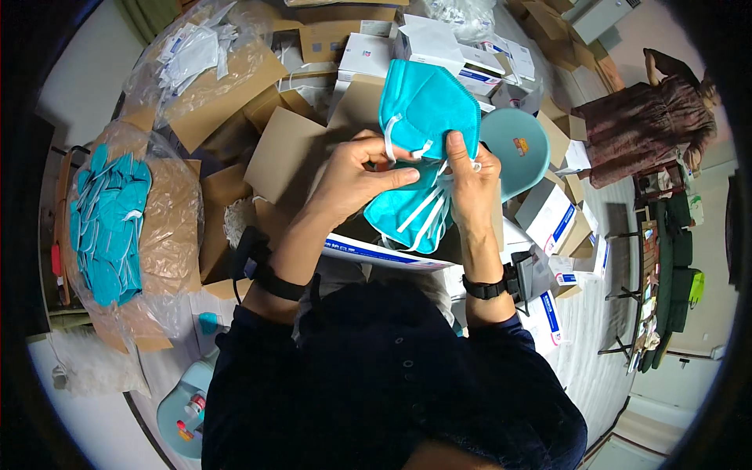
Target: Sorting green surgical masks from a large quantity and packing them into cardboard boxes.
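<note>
A turquoise face mask [429, 106] with white ear loops is held up in front of me. My right hand [473, 182] pinches its lower edge, thumb on the near side. At the mask's lower left, my left hand [356, 176] has its fingers at a white ear loop [389, 139], thumb a little apart from the index finger. Just below both hands lie more turquoise masks [407, 213], their white loops bunched on top. These are over an open white-and-blue carton [384, 252] close to my body. What the carton holds deeper down is hidden.
At the left, a plastic-lined box holds a heap of turquoise masks [111, 227]. White packets [197, 53] fill another lined box behind. Open brown cartons [286, 157] and white boxes [548, 215] crowd around. A teal stool [517, 153] stands right; another person [646, 125] is beyond.
</note>
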A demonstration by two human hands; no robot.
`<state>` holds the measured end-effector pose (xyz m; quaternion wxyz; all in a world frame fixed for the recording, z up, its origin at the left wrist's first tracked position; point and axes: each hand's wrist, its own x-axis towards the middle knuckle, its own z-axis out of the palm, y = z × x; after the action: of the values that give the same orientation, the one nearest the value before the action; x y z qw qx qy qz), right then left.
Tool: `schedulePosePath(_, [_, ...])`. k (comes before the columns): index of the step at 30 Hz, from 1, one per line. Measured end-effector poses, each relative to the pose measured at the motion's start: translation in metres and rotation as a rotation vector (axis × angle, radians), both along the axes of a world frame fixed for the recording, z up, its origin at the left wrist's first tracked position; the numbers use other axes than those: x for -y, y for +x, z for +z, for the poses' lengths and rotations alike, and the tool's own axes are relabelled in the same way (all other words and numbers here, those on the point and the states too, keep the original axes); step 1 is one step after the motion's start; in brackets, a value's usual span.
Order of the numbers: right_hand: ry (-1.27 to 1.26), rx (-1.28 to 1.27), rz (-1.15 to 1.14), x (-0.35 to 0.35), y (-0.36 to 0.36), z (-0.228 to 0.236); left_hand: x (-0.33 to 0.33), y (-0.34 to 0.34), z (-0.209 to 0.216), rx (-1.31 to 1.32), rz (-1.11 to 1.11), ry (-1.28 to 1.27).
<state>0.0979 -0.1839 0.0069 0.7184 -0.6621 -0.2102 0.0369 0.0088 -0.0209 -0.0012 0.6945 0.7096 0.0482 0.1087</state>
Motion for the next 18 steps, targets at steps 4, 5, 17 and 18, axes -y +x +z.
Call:
schedulePosePath(4, [0.013,-0.025,-0.022,-0.004,-0.001,-0.001,0.008,0.005,-0.005,-0.008,0.075,-0.287])
schedulePosePath(5, [0.028,-0.047,-0.026,-0.004,0.0,-0.004,0.009,0.007,-0.005,0.0,0.076,-0.29])
schedulePosePath(17, [0.049,-0.156,-0.081,0.005,0.016,-0.012,-0.029,-0.025,0.02,0.151,-0.001,0.124])
schedulePosePath(18, [0.06,-0.154,-0.091,0.007,0.018,-0.012,-0.041,-0.035,0.032,0.144,-0.012,0.115])
